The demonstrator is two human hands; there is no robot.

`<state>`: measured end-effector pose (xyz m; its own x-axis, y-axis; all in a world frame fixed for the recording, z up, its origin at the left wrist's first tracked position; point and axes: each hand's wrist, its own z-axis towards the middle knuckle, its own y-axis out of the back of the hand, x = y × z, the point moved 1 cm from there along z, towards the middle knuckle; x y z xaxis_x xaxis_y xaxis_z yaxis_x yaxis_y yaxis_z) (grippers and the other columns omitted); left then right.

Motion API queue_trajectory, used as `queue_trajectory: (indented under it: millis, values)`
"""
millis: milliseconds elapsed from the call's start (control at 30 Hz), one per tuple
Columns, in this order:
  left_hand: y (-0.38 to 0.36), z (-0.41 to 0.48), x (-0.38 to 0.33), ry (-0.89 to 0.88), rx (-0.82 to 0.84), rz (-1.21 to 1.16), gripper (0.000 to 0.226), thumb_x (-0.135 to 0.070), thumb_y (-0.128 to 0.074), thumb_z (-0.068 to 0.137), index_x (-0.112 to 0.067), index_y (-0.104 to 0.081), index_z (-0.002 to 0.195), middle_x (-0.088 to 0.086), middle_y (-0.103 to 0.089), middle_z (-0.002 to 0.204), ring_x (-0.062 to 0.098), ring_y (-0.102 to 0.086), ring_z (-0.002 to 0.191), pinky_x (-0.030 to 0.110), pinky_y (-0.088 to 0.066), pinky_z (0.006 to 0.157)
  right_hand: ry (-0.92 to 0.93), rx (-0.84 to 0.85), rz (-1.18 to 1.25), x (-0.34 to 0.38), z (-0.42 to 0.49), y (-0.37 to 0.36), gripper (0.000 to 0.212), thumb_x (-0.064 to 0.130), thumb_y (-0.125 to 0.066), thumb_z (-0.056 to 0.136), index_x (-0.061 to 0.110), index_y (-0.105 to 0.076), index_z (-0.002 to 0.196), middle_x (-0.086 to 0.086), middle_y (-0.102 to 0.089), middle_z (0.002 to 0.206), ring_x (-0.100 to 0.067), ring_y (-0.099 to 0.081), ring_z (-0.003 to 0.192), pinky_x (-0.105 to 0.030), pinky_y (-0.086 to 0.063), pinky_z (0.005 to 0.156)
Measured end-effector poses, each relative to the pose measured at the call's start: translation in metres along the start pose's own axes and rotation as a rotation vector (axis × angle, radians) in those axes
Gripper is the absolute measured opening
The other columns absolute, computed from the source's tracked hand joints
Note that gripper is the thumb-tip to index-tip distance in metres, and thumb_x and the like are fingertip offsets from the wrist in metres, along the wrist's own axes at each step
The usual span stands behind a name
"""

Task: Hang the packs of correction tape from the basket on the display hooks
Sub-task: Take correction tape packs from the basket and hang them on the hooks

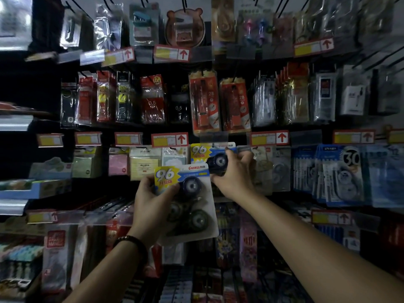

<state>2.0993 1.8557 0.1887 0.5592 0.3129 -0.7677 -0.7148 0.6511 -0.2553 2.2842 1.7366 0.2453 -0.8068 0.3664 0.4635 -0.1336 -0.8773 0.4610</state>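
Note:
Two blister packs of correction tape with a yellow "96" badge are in front of me. My left hand [150, 197] grips the nearer pack [192, 202] by its left edge, held slightly tilted in front of the shelves. My right hand [235, 174] holds the second pack [209, 157] higher up, at the level of the third row of hooks, its top edge just under a clear label holder [214, 137]. I cannot make out the hook itself behind that pack. The basket is out of view.
A dark display wall carries rows of hanging stationery: pen refills [153, 99], red pencil packs [204, 101], sticky notes [144, 162], other correction tapes [341, 173] at the right. Red price tags with arrows [169, 139] line each rail. Shelves [15, 123] jut out at the left.

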Motion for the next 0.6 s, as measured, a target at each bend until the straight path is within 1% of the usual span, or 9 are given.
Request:
queue_trajectory:
  millis: [100,200,267,333,367,400,467,533,600]
  values:
    - [-0.006,0.002,0.000,-0.004,0.014,-0.015,0.037,-0.009,-0.077,0.093,-0.020,-0.060,0.123,0.004,-0.078,0.115,0.022,-0.077,0.106,0.043,-0.062,0.092,0.044,-0.110,0.003,-0.004,-0.009,0.002,0.052,0.041,-0.081,0.079,0.028,-0.052,0.120,0.000,-0.024,0.126,-0.030,-0.041,0.120,-0.048,-0.049,0.106]
    - [-0.014,0.003,-0.002,-0.007,0.029,-0.032,0.040,-0.010,-0.078,0.092,-0.024,-0.057,0.123,0.005,-0.077,0.115,0.020,-0.078,0.102,0.043,-0.063,0.090,0.108,-0.199,0.126,-0.006,-0.034,0.015,0.031,0.038,-0.066,0.096,0.024,-0.063,0.123,-0.001,-0.042,0.120,-0.021,-0.052,0.109,-0.043,-0.050,0.099]
    - [-0.020,0.005,-0.002,-0.009,0.040,-0.048,0.045,-0.012,-0.080,0.091,-0.025,-0.054,0.126,0.007,-0.077,0.115,0.019,-0.079,0.100,0.039,-0.064,0.084,0.096,-0.089,0.323,-0.006,-0.052,0.020,0.040,0.048,-0.061,0.097,0.026,-0.064,0.130,0.001,-0.057,0.116,-0.012,-0.061,0.099,-0.042,-0.055,0.092]
    - [-0.028,0.007,-0.002,0.001,0.046,-0.058,0.051,-0.014,-0.081,0.090,-0.027,-0.052,0.130,0.007,-0.077,0.113,0.018,-0.080,0.098,0.035,-0.065,0.079,0.085,0.049,0.468,-0.009,-0.063,0.018,0.063,0.059,-0.063,0.089,0.033,-0.054,0.146,0.006,-0.067,0.117,-0.011,-0.067,0.103,-0.042,-0.058,0.091]
    - [-0.032,0.009,-0.001,0.007,0.045,-0.060,0.053,-0.015,-0.082,0.090,-0.027,-0.051,0.131,0.007,-0.078,0.113,0.017,-0.080,0.096,0.036,-0.064,0.078,0.075,0.090,0.490,-0.011,-0.065,0.017,0.073,0.057,-0.068,0.087,0.036,-0.046,0.153,0.008,-0.067,0.113,-0.011,-0.066,0.101,-0.038,-0.057,0.089]
    - [-0.035,0.010,-0.001,0.006,0.041,-0.060,0.054,-0.015,-0.083,0.089,-0.027,-0.051,0.131,0.008,-0.078,0.112,0.017,-0.080,0.095,0.035,-0.064,0.076,0.062,0.108,0.485,-0.014,-0.066,0.015,0.079,0.050,-0.073,0.088,0.037,-0.038,0.158,0.007,-0.065,0.103,-0.012,-0.064,0.092,-0.035,-0.056,0.082]
    - [-0.040,0.014,0.000,-0.018,0.019,-0.032,0.053,-0.016,-0.085,0.087,-0.028,-0.054,0.128,0.008,-0.078,0.112,0.018,-0.080,0.095,0.032,-0.062,0.072,0.030,0.108,0.487,-0.016,-0.065,0.015,0.087,0.036,-0.079,0.091,0.033,-0.031,0.163,-0.006,-0.061,0.088,-0.019,-0.063,0.078,-0.035,-0.056,0.073]
    - [-0.043,0.019,0.001,-0.045,0.012,0.028,0.052,-0.018,-0.088,0.085,-0.032,-0.059,0.126,0.006,-0.077,0.114,0.019,-0.079,0.095,0.034,-0.064,0.070,0.002,0.082,0.539,-0.014,-0.061,0.016,0.086,0.028,-0.080,0.092,0.030,-0.032,0.163,-0.006,-0.061,0.085,-0.012,-0.063,0.073,-0.022,-0.051,0.066]
    - [-0.044,0.023,0.002,-0.054,0.068,0.108,0.063,-0.017,-0.088,0.084,-0.037,-0.061,0.136,0.001,-0.074,0.118,0.019,-0.079,0.094,0.037,-0.066,0.068,-0.006,0.027,0.582,-0.014,-0.054,0.016,0.079,0.021,-0.080,0.092,0.028,-0.039,0.159,0.005,-0.063,0.083,0.001,-0.064,0.071,-0.010,-0.046,0.062]
